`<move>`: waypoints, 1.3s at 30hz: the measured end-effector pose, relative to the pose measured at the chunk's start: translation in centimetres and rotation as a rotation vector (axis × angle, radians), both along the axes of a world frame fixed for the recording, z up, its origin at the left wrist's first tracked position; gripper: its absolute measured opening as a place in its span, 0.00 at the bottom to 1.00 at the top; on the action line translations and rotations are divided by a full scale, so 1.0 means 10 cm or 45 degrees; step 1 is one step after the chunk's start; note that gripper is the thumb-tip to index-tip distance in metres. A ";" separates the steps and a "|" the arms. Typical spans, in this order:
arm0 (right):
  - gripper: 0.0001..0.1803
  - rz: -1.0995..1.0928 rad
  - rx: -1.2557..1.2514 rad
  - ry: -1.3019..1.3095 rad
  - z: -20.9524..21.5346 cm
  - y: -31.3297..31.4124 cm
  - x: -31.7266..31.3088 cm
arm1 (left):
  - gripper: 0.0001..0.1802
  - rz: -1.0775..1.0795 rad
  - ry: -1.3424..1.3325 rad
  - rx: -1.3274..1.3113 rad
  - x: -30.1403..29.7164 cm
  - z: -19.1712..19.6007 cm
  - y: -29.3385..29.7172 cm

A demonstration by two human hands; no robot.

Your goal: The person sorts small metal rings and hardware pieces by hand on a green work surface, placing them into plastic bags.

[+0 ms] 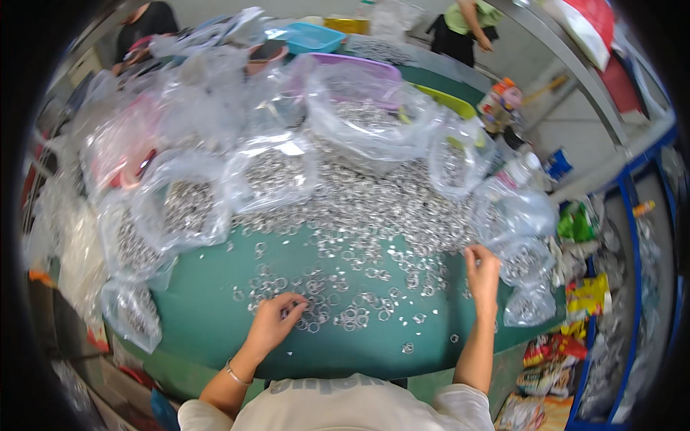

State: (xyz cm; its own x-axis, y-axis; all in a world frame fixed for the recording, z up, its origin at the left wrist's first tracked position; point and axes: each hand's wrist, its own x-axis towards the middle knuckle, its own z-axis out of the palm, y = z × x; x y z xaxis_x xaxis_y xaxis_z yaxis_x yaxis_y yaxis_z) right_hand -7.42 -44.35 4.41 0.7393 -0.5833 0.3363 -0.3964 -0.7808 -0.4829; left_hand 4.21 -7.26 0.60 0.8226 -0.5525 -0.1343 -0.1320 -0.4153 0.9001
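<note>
Many small silver metal rings (352, 316) lie scattered over the green tabletop (208, 309), thickening into a large heap (402, 205) farther back. My left hand (277, 322) is down among the loose rings near the front, its fingers curled together beside them. Whatever sits between those fingertips is too small to make out. Over at the heap's right edge, my right hand (484, 271) has its thumb and fingers drawn close, next to a clear bag of rings (525, 260). What it pinches, if anything, does not show. A bracelet circles my left wrist.
Open clear bags of rings (188, 205) line the left and back, with a purple basin (352, 63) and a blue basin (313, 36) behind. Packets (553, 352) and a blue rack (632, 215) stand at right. Two people (460, 32) are across the table.
</note>
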 end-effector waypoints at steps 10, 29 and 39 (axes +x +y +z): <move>0.14 -0.192 -0.229 -0.045 -0.10 -0.30 -0.11 | 0.05 -0.009 -0.062 0.047 0.02 0.01 -0.08; 0.20 0.135 -0.327 -0.110 0.00 0.47 0.30 | 0.11 -0.011 0.005 0.083 0.03 0.09 -0.12; 0.17 1.220 0.367 -0.137 0.35 1.70 1.79 | 0.26 0.642 -0.784 -0.003 1.09 0.60 -0.14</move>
